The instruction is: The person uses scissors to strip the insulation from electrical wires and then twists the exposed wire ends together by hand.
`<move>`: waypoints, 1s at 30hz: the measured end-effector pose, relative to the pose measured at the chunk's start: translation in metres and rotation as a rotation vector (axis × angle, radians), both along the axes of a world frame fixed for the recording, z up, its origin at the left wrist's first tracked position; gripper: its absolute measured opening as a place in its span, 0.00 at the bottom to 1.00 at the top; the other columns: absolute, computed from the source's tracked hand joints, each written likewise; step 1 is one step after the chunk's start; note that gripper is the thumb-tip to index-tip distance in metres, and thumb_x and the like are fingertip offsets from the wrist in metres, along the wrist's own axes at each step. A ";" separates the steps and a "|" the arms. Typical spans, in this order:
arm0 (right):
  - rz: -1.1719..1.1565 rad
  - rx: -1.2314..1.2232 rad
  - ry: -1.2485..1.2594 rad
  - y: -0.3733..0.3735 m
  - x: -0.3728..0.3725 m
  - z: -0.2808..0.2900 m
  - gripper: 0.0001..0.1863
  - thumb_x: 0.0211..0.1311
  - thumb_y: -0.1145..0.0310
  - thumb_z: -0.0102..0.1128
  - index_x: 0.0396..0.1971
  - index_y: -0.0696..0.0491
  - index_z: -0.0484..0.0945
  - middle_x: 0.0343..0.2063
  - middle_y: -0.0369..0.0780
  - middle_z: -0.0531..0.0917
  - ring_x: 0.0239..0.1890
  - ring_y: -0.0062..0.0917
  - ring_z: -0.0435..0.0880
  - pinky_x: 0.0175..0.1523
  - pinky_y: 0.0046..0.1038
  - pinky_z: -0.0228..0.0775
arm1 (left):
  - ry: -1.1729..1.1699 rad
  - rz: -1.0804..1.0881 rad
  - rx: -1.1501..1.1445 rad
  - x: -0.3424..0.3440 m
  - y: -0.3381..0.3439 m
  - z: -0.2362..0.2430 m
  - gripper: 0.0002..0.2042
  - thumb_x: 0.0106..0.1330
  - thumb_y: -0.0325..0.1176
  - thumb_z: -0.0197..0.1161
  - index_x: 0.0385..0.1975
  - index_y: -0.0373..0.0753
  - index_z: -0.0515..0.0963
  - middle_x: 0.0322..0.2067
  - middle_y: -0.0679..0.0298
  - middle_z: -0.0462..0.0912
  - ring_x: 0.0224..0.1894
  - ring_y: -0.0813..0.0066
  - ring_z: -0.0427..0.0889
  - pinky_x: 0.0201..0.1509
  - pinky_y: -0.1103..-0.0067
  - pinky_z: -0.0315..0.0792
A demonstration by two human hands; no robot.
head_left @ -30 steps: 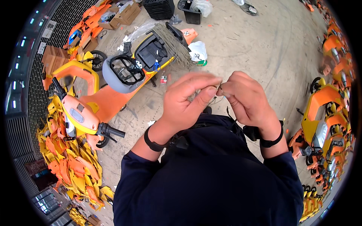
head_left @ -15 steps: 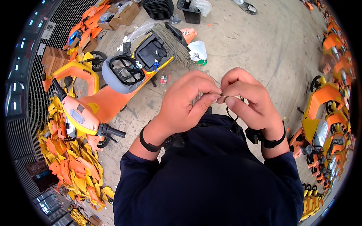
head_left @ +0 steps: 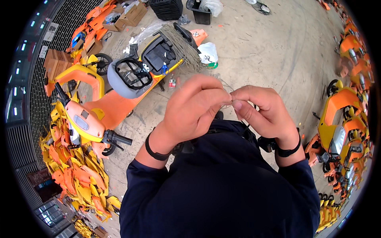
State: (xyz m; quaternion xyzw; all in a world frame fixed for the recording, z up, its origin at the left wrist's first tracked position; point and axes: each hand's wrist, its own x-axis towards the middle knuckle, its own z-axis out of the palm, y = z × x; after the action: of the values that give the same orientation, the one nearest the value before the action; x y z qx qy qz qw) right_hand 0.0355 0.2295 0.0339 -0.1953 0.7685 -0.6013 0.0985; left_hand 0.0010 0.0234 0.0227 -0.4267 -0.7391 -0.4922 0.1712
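In front of my waist, my left hand and my right hand meet fingertip to fingertip, both pinched closed on a thin greyish wire. A fine loop of it shows beside the left fingers; its ends are hidden by my hands. Left of my hands stands an orange and yellow scooter with its seat off. Its open compartment holds blue-handled scissors, and a bundle of grey wires lies across its rear. A grey seat-like shell with a black frame rests on the scooter's middle.
Yellow and orange body panels are heaped at the left. Several scooters line the right side. Black crates, a black bin and cardboard boxes stand at the far side. A white bag sits behind the scooter.
My left hand has rolled over so its back shows more and its thumb is tucked lower. My right fingers have straightened a little, and the fingertips have drawn closer together.
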 end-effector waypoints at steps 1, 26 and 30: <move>-0.011 -0.016 0.188 -0.001 -0.004 -0.006 0.07 0.61 0.78 0.57 0.38 0.58 0.79 0.27 0.40 0.79 0.29 0.27 0.78 0.35 0.25 0.70 | -0.013 0.005 -0.005 0.000 0.001 0.001 0.10 0.55 0.20 0.65 0.37 0.38 0.79 0.34 0.60 0.78 0.32 0.63 0.78 0.33 0.76 0.73; -0.164 0.042 0.042 -0.021 -0.026 -0.080 0.08 0.62 0.80 0.54 0.38 0.60 0.80 0.24 0.40 0.82 0.21 0.22 0.81 0.27 0.21 0.71 | -0.303 0.034 -0.123 -0.035 -0.013 -0.067 0.06 0.57 0.25 0.68 0.33 0.36 0.80 0.30 0.61 0.81 0.31 0.69 0.79 0.35 0.80 0.72; -0.187 -0.012 -0.060 -0.042 -0.037 -0.089 0.07 0.64 0.79 0.53 0.39 0.60 0.79 0.23 0.38 0.81 0.22 0.18 0.80 0.28 0.19 0.71 | -0.350 0.060 -0.147 -0.044 -0.034 -0.079 0.06 0.57 0.25 0.69 0.33 0.36 0.80 0.30 0.61 0.80 0.30 0.70 0.79 0.34 0.80 0.72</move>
State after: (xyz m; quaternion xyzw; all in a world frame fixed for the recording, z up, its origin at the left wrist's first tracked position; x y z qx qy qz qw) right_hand -0.0012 0.1880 -0.0546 -0.1050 0.7766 -0.6180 0.0636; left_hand -0.0434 -0.0106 -0.0560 -0.3238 -0.8040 -0.4983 0.0229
